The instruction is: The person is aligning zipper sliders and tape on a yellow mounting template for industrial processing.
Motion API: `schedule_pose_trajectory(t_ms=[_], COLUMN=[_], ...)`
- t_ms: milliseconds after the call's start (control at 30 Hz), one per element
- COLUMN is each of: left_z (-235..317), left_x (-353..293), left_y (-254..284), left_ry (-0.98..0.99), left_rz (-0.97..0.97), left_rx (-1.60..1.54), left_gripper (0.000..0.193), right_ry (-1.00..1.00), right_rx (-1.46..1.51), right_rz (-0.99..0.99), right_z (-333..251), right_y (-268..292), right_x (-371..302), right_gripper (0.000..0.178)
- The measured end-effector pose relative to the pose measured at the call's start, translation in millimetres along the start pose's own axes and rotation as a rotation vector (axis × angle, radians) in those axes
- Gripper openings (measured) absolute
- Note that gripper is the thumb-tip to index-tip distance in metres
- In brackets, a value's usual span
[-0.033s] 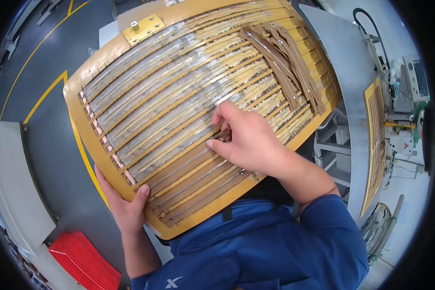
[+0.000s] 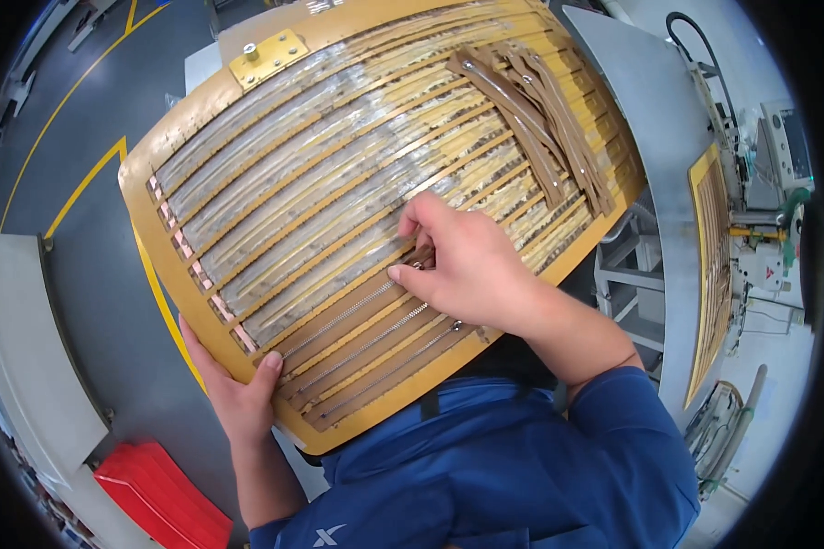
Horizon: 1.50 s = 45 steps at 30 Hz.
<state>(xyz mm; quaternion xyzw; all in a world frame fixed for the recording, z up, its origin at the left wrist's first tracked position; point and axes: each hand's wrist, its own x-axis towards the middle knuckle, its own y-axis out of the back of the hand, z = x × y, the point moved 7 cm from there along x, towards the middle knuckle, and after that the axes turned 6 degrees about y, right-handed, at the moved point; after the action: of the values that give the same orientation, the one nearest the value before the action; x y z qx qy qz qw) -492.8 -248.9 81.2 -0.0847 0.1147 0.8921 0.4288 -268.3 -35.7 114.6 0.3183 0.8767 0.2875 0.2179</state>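
A large tan slotted board [image 2: 142, 197] lies tilted in front of me. Three brown zippers with silver teeth fill its nearest slots: an upper zipper [image 2: 334, 320], a middle zipper [image 2: 366, 345] and a lower zipper [image 2: 389, 373]. My right hand [image 2: 476, 265] pinches the right end of the upper zipper near its slider, which the fingers partly hide. At the board's lower left edge, my left hand [image 2: 243, 398] clasps the rim, its thumb on top by that zipper's left end. Several loose brown zippers [image 2: 526, 123] lie in a pile on the board's far right.
A brass hinge-like plate [image 2: 270, 59] is fixed at the board's far edge. To the right stand a grey machine panel [image 2: 655, 183] and another slotted board [image 2: 710, 265]. A red object [image 2: 165, 494] sits at lower left, beside a pale cabinet [image 2: 32, 320].
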Motion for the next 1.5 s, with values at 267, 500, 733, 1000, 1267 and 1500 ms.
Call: schedule_pose_trajectory(t_ms=[267, 500, 733, 1000, 1267, 1500], left_z=[-2, -4, -3, -16, -9, -12], left_x=[0, -2, -2, -5, -4, -7], left_y=[-3, 9, 0, 13, 1, 5], left_ry=[0.015, 0.035, 0.048, -0.011, 0.067, -0.053], left_rz=[0.021, 0.036, 0.019, 0.053, 0.038, 0.011], left_rx=[-0.013, -0.024, -0.063, -0.202, -0.054, -0.104], left_gripper=[0.109, 0.114, 0.117, 0.117, 0.120, 0.119], right_ry=[0.028, 0.122, 0.789, 1.056, 0.816, 0.868], right_rx=[-0.047, -0.251, -0.315, -0.298, -0.425, -0.367], right_rz=[0.011, 0.026, -0.193, -0.427, -0.404, -0.285], right_z=[2, -17, -64, -91, -34, -9], right_y=[2, 0, -37, -94, -3, 28], right_x=[-2, -2, -19, -13, -7, -8], right_gripper=[0.037, 0.034, 0.041, 0.054, 0.035, 0.026])
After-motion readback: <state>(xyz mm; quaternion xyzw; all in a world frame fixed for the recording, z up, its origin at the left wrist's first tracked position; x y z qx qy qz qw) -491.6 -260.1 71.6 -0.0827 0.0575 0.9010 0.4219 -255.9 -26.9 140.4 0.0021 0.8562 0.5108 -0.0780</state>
